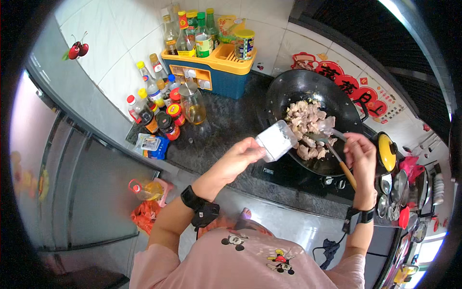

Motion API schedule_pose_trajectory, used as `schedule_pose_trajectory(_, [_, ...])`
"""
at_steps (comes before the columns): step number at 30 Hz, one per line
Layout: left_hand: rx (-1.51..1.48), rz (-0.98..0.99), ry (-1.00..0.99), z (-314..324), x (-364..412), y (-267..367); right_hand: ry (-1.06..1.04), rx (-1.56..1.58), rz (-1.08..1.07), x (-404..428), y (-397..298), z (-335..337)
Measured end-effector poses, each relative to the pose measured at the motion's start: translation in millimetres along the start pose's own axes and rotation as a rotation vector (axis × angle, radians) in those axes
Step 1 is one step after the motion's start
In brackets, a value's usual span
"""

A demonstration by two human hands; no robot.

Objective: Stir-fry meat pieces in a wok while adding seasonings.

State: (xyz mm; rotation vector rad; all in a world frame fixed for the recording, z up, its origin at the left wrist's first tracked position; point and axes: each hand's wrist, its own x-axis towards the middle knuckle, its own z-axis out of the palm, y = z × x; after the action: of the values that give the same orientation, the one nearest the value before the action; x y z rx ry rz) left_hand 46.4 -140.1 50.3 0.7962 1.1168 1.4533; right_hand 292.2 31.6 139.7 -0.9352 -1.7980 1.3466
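My left hand (234,159) grips a small clear plastic container (276,141) of white grains or powder, tilted at the near left rim of a black wok (288,85). Pale chunks of meat (305,115) lie in the wok with small yellowish bits. Above the meat, my right hand (361,153) pinches the handle of a clear plastic scoop (327,124); what the scoop holds is hard to tell. A spatula with a wooden handle (347,175) leans in the wok, its blade among the meat and its handle passing beside my right hand.
The wok stands on a black gas stove (269,171). A yellow-lidded pot (387,152) is close on its right. Sauce bottles and jars (168,121), a glass oil pot (193,104) and a blue-and-yellow seasoning rack (223,81) line the counter's left and back. Ladles and strainers (386,184) hang at right.
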Motion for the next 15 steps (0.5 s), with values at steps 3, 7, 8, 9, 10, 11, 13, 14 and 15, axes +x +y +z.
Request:
schedule_pose_trajectory(3, [0.035,0.015,-0.019,14,1,-4,-0.077,-0.117,0.000,-20,5,37])
schedule_pose_trajectory(7, [0.128,0.016,-0.009,26,0,-8,-0.161,-0.302,-0.212,-28,14,63])
schedule_pose_trajectory(8, [0.080,0.031,-0.031,29,-1,-9,-0.188,-0.347,-0.157,-29,15,66])
schedule_pose_trajectory(9, [0.082,0.033,-0.028,31,-1,-10,-0.212,-0.324,-0.180,-29,17,67])
schedule_pose_trajectory(10, [0.113,0.020,-0.020,33,-2,-10,-0.248,-0.288,-0.130,-29,18,67])
schedule_pose_trajectory(11, [0.143,0.011,-0.014,35,-3,-11,-0.284,-0.253,-0.078,-30,19,66])
schedule_pose_trajectory(13, [0.145,0.005,-0.004,37,-5,-13,-0.285,-0.211,-0.083,-30,21,62])
schedule_pose_trajectory(14, [0.147,0.010,-0.002,38,-6,-14,-0.283,-0.159,-0.004,-29,23,59])
schedule_pose_trajectory(15, [0.145,0.007,0.005,39,-6,-15,-0.249,-0.115,0.060,-29,24,56])
